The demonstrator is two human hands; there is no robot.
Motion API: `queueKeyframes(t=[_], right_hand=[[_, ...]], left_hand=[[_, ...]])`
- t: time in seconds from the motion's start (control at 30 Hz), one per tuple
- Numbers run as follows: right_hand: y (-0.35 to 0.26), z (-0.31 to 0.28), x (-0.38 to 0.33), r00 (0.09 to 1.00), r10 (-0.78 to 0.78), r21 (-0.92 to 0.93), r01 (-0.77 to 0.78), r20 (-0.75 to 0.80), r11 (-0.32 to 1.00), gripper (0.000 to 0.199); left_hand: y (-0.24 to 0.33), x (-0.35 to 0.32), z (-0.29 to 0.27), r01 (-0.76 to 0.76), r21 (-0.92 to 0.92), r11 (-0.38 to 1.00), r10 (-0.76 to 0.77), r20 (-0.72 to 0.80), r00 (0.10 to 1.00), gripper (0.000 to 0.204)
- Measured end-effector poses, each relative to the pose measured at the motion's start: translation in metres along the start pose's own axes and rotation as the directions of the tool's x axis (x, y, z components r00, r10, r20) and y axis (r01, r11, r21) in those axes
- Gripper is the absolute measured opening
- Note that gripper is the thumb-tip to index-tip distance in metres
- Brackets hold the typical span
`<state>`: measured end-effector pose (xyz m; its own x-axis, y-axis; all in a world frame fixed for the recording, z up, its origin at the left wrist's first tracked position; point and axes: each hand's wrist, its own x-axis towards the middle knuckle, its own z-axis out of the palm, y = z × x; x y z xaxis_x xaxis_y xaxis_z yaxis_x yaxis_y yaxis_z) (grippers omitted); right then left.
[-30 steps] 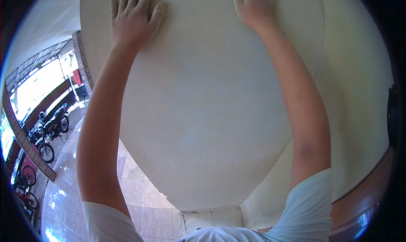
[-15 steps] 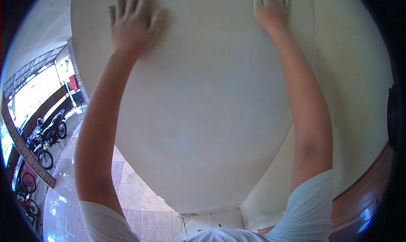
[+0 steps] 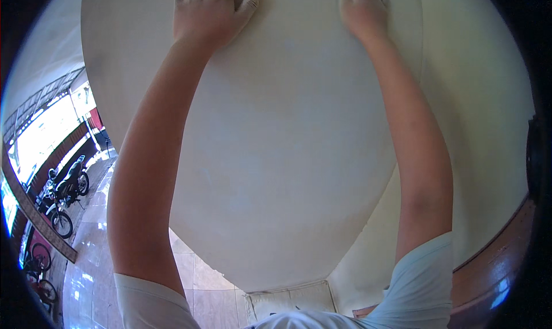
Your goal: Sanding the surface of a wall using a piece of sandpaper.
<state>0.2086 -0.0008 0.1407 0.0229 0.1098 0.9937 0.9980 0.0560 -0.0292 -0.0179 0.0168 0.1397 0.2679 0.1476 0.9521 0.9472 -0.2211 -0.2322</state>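
Note:
A large pale, smooth flat surface (image 3: 282, 156), like a wall or a big panel, fills the middle of the view. Near its top, my left hand (image 3: 208, 17) lies against it with fingers stretched upward and the thumb out to the right. My right hand (image 3: 364, 14) rests higher on its right part, fingers also extended. Both sets of fingers look greyish, as if dusty, and their tips are cut off by the upper edge of the picture. Neither hand holds anything that I can see.
A cream wall (image 3: 477, 128) adjoins on the right. Below are a pale, piped-edge cushion-like thing (image 3: 293, 300) and a shiny tiled floor (image 3: 215, 297). A motorcycle (image 3: 69, 185) stands outside at the left, with bicycles (image 3: 43, 271) lower down. Brown wood (image 3: 489, 271) lies lower right.
My left hand has slid to the right and a little up across the pale surface, its forearm following. My right hand has shifted slightly left and up in the picture.

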Motion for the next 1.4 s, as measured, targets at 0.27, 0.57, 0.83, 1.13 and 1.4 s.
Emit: queueKeyframes(t=[0.27,0.57,0.83,1.13,1.4], right_hand=[[0.016,-0.001,0.003,0.956,0.234,-0.009,-0.236,0.178,0.972,0.046],[0.015,-0.003,-0.021,0.998,0.059,-0.110,-0.058,0.006,0.992,0.048],[0.025,-0.009,-0.036,0.988,-0.047,-0.083,0.059,0.146,0.995,0.049],[0.028,-0.014,-0.038,0.967,-0.168,-0.072,0.185,0.193,0.980,0.047],[-0.024,-0.025,-0.023,0.926,-0.236,-0.104,0.277,0.295,0.955,0.050]], left_hand=[[0.002,-0.005,0.003,0.002,0.025,1.000,-0.002,0.015,1.000,0.064],[0.003,-0.013,0.008,0.003,0.033,0.999,-0.004,0.021,1.000,0.064],[0.007,-0.022,0.006,0.025,0.022,0.999,-0.027,0.088,0.996,0.064],[0.006,-0.028,0.007,0.056,0.055,0.997,-0.062,0.111,0.992,0.065],[0.000,-0.032,0.012,0.045,0.051,0.998,-0.048,0.050,0.998,0.065]])
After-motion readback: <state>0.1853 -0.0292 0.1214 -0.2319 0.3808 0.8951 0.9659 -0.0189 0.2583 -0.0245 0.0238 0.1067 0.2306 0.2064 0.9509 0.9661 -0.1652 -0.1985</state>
